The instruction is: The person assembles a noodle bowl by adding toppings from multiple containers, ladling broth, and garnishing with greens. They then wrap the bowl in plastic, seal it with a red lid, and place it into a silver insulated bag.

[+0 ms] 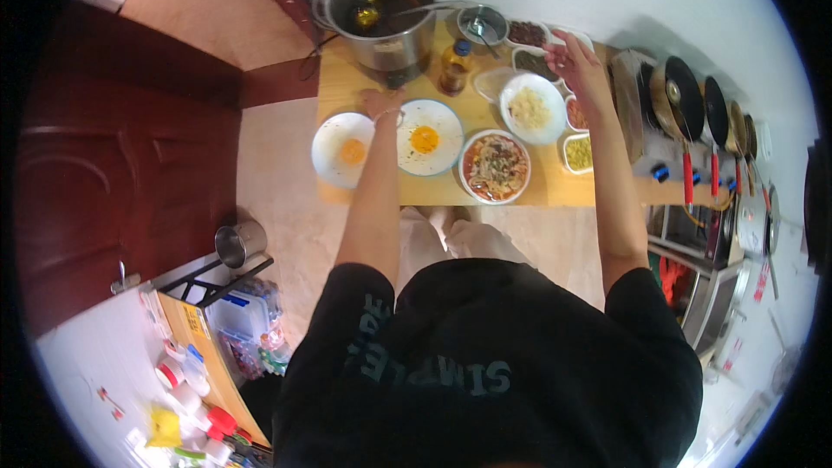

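Observation:
My left hand [382, 103] is at the wooden table just below a big steel stockpot [394, 52], above the gap between two white plates, each with an egg yolk: the left plate [328, 159] and the right plate [442, 159]. Whether it holds anything cannot be told. My right hand [572, 60] is raised over white tubs of seasonings, fingers apart, with nothing seen in it. Below and left of it are a bowl of pale chopped food [530, 109] and a bowl of noodle-like food in red broth [495, 166]. A bottle with a blue cap [456, 68] stands near the pot.
A ladle rests in the pot, beside a small steel bowl [482, 25] with a spoon. Tubs of green [578, 153] and red bits lie under my right forearm. At right, red-handled pans [676, 101] sit on a gas stove. A steel pot [240, 244] stands at lower left.

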Motion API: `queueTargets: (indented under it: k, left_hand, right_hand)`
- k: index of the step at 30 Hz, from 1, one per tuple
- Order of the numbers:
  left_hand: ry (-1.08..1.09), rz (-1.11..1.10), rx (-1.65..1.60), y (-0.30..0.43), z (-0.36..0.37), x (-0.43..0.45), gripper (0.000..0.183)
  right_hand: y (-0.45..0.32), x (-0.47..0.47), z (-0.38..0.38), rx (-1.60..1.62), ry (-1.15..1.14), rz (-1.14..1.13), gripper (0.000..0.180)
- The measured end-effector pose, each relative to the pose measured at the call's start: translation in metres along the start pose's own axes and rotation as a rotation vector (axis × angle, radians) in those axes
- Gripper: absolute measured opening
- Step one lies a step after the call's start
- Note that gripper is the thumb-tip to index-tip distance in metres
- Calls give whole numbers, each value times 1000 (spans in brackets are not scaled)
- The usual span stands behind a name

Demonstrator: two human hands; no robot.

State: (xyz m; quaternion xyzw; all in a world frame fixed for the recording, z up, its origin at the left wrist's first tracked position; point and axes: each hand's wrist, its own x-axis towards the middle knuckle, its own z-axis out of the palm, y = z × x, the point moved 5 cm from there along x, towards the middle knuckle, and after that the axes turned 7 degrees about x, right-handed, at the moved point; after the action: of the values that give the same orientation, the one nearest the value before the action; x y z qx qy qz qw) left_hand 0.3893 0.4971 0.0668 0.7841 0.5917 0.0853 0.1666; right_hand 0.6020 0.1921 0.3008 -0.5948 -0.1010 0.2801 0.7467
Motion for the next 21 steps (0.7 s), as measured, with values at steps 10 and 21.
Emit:
queueTargets:
  k: [10,21]
  left_hand:
    - [-424,-2,-199,-25,52,41,76]
    - [-946,-1048,-1794,-2,12,-3,37]
  right_hand:
    - [103,-163,-144,99,325,293,34]
    - [170,-177,-134,207,241,465,31]
